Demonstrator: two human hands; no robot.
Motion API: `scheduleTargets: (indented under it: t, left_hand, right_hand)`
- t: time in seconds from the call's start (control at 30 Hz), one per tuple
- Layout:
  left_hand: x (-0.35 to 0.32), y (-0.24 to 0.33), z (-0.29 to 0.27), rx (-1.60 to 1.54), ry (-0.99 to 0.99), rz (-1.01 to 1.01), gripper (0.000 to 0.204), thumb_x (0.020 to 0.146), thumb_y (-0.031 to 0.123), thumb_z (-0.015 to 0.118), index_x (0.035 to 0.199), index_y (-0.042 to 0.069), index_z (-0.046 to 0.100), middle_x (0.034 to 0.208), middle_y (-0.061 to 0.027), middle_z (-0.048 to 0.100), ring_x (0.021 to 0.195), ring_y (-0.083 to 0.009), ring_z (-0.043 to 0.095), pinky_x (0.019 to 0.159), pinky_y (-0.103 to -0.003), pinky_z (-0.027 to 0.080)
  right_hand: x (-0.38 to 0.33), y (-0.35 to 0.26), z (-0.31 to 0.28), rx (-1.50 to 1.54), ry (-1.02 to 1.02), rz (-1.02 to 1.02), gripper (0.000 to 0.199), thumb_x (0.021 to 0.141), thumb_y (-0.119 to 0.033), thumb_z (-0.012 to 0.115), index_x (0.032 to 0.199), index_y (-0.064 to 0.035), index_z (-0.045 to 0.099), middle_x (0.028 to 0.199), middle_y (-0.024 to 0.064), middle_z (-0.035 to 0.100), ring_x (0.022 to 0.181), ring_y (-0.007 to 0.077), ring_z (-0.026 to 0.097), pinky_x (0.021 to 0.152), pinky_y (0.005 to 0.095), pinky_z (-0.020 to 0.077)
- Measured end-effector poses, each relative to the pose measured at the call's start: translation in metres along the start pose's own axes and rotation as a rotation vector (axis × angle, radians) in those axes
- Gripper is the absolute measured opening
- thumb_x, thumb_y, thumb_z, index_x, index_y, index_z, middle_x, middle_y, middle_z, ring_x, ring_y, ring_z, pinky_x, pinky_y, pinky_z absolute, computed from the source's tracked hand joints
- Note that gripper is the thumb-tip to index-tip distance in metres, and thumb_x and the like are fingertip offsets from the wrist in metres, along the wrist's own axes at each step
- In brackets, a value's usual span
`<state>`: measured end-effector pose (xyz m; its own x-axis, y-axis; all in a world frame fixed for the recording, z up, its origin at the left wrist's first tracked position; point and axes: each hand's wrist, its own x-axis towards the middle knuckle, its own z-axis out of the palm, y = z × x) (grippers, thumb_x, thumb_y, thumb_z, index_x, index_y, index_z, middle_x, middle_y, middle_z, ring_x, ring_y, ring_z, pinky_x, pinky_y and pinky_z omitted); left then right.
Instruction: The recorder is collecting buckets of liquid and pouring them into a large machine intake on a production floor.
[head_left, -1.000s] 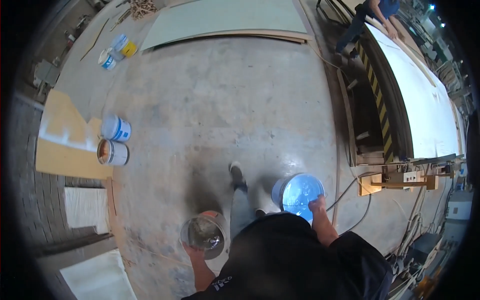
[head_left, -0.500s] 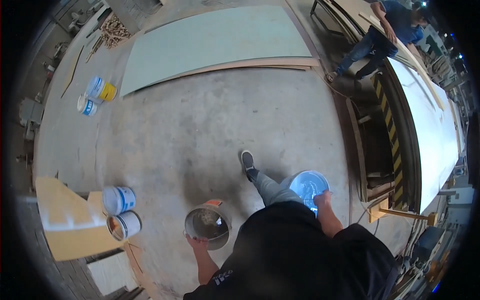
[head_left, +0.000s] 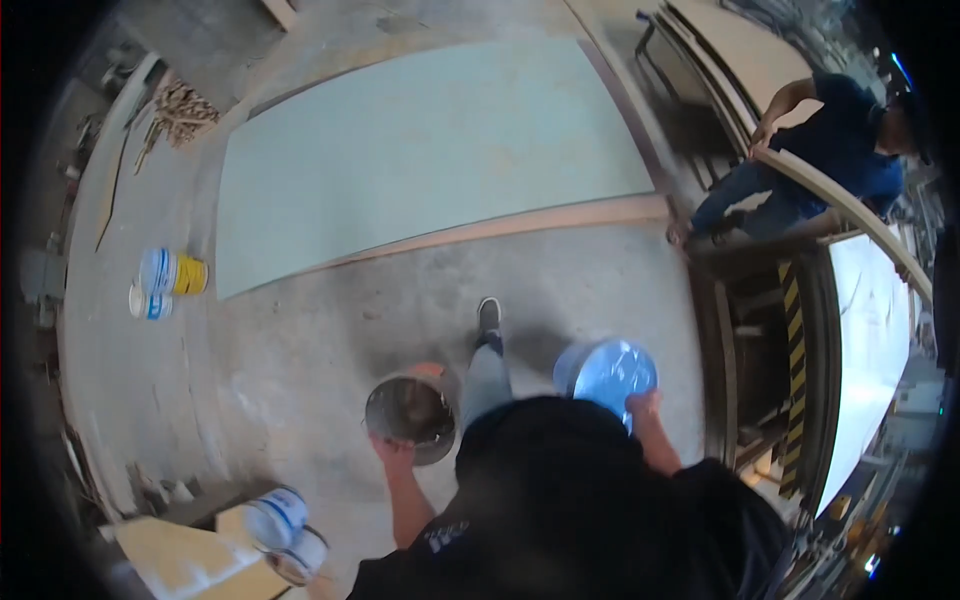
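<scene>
My left hand point(head_left: 393, 452) is closed on the near rim of a dark bucket point(head_left: 383, 402), which has an orange patch on its far side. Its inside looks grey-brown; the contents are too blurred to name. On the right, my right hand point(head_left: 645, 406) grips the rim of a bluish-white bucket point(head_left: 567, 370) with a shiny, pale blue interior. Both buckets hang at either side of my legs, over the concrete floor. One shoe point(head_left: 489, 314) shows between them.
Ahead lies a stack of large pale green boards point(head_left: 430, 150). Two paint buckets point(head_left: 172, 272) stand at the left, two more point(head_left: 277, 517) at lower left beside yellowish board point(head_left: 180, 560). At right, a person point(head_left: 835, 140) handles a long plank point(head_left: 850, 205) near a striped-edge platform point(head_left: 793, 370).
I have stepped forward with both buckets: the green boards appear nearer and the lower-left paint buckets have slipped back. The person at right has come closer in view, with the plank shifted.
</scene>
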<state>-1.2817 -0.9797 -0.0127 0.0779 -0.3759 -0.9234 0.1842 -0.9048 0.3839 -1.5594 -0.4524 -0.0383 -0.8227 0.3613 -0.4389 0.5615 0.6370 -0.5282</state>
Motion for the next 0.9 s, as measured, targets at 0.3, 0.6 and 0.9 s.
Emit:
scheduleTargets:
  t: [0.3, 0.6, 0.9]
  left_hand:
    - [0.005, 0.131, 0.389, 0.122, -0.275, -0.057, 0.06, 0.082, 0.067, 0.045, 0.113, 0.017, 0.056, 0.077, 0.0015, 0.06, 0.047, -0.011, 0.039, 0.041, -0.028, 0.032]
    - [-0.051, 0.262, 0.736, 0.087, 0.027, 0.011, 0.051, 0.084, 0.067, 0.043, 0.073, 0.017, 0.041, 0.059, 0.0015, 0.033, 0.049, -0.0163, 0.034, 0.044, -0.031, 0.03]
    - [-0.055, 0.331, 1.045, 0.142, -0.028, 0.045, 0.051, 0.083, 0.068, 0.045, 0.077, 0.017, 0.041, 0.056, 0.0028, 0.033, 0.043, -0.0133, 0.029, 0.042, -0.028, 0.026]
  right_hand:
    - [0.208, -0.245, 0.077, 1.288, 0.165, 1.027, 0.026, 0.088, -0.032, 0.039, 0.092, -0.009, 0.05, 0.075, 0.0068, 0.053, 0.072, 0.0228, 0.05, 0.061, 0.0415, 0.0426]
    - [0.337, -0.555, 0.108, 0.706, 0.031, 0.474, 0.027, 0.083, -0.032, 0.045, 0.077, -0.0061, 0.051, 0.069, 0.0108, 0.05, 0.06, 0.0271, 0.048, 0.055, 0.0426, 0.0408]
    - [0.504, -0.802, 0.14, 1.143, 0.187, 0.821, 0.027, 0.087, -0.029, 0.044, 0.08, -0.0033, 0.048, 0.071, 0.0093, 0.052, 0.067, 0.0223, 0.051, 0.057, 0.045, 0.0424]
